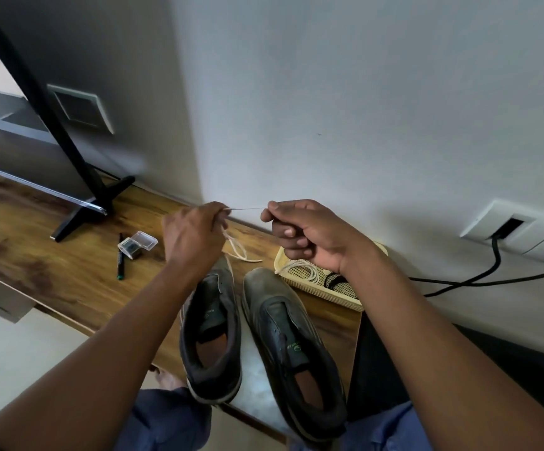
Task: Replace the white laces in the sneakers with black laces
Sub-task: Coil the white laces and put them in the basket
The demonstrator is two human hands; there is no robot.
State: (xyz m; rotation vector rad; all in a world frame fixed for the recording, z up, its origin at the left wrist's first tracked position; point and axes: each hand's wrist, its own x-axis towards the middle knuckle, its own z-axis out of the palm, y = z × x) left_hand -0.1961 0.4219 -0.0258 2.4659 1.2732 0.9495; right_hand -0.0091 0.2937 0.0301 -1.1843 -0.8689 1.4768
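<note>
White lace: a white lace [246,208] was stretched taut between both hands above the bench, its slack hanging below the left hand toward the toe of the left sneaker.
Sneakers: the left sneaker [212,333] and the right sneaker [292,346] stood side by side at the bench edge, toes toward the wall; both appeared unlaced.
Basket: a cream basket [335,296] sat just beside the right sneaker's toe, holding a coiled second white lace [308,271] and the black laces [334,281].
Step in hand: judged to be straightening the removed lace before storing it. Keep even tension, gather the hanging tail into loops, and deposit it in the basket clear of the black laces to avoid tangling.
Left hand: the left hand [192,237] pinched the lace between thumb and fingertips, the other fingers curled.
Right hand: the right hand [306,234] pinched the opposite end, fingers folded tightly into the palm.
Bench: the wooden bench [52,255] also carried a pen [120,257] and a small clear case [137,244], well apart from the sneakers.
</note>
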